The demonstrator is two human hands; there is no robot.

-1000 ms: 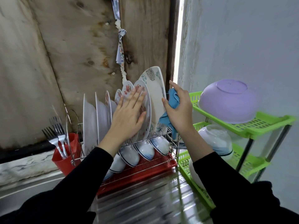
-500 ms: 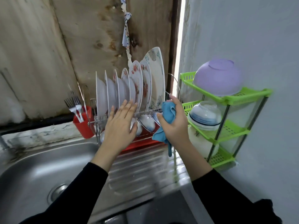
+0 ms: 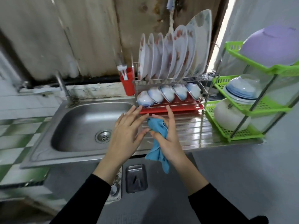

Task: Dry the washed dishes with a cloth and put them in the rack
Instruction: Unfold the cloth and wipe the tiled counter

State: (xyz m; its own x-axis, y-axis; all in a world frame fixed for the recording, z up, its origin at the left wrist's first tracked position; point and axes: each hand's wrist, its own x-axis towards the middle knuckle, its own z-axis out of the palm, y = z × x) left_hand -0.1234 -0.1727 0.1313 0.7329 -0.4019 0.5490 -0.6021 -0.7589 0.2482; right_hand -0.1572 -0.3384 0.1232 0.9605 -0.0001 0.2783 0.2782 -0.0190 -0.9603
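Pulling back from the rack [image 3: 174,77], both hands were brought low over the drainboard [image 3: 194,130]. The left hand [image 3: 127,131] was taken off the plates [image 3: 169,54], fingers spread, empty; the blue cloth [image 3: 156,126] was kept clutched in the right hand [image 3: 169,139]. Plates were left racked upright; drying was judged nearly done.

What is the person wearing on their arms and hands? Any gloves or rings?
Both arms are in long black sleeves. The left sleeve and the right sleeve stop partway up the forearms, so the wrists are uncovered. The left hand and the right hand are bare: no gloves, and no ring, watch or bracelet shows.
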